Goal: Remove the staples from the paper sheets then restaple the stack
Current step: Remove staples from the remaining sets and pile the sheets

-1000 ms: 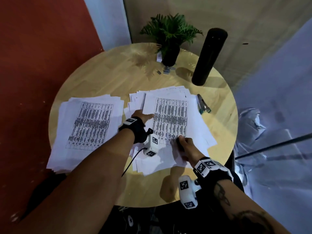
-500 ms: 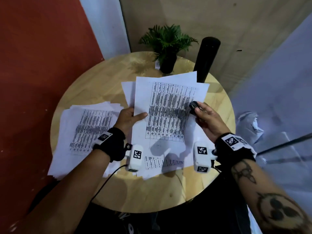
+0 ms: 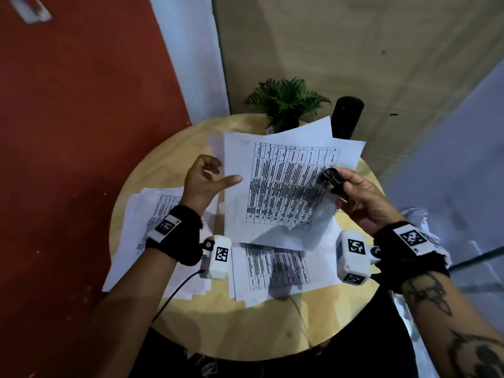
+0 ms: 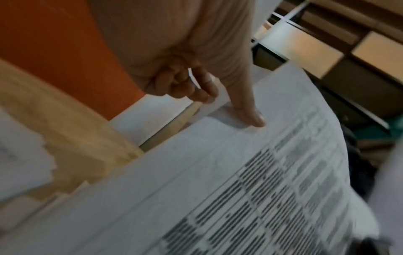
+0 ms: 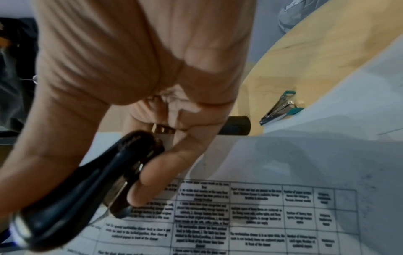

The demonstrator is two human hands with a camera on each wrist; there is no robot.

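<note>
While the left hand [image 3: 203,184] pinches the white printed paper sheets [image 3: 283,186] at 9 o'clock, they stay lifted. At 3 o'clock, the right hand [image 3: 360,197] grips a black stapler [image 3: 333,181].

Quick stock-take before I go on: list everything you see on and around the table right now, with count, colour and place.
Lifted sheets: a few, exact count unclear, white with a printed table, held above the table's middle.
Paper stacks: two, white, printed, on the table, left and near-centre.
Black tool: one, in the right hand, at the lifted sheets' right edge.
Stapler: one, metal and teal, on the table.
Table: one, round, light wood.
Plant: one, green, far edge.
Cylinder: one, black, upright beside the plant.
Left hand: thumb on the lifted sheets.
Right hand: grips the black tool.
</note>
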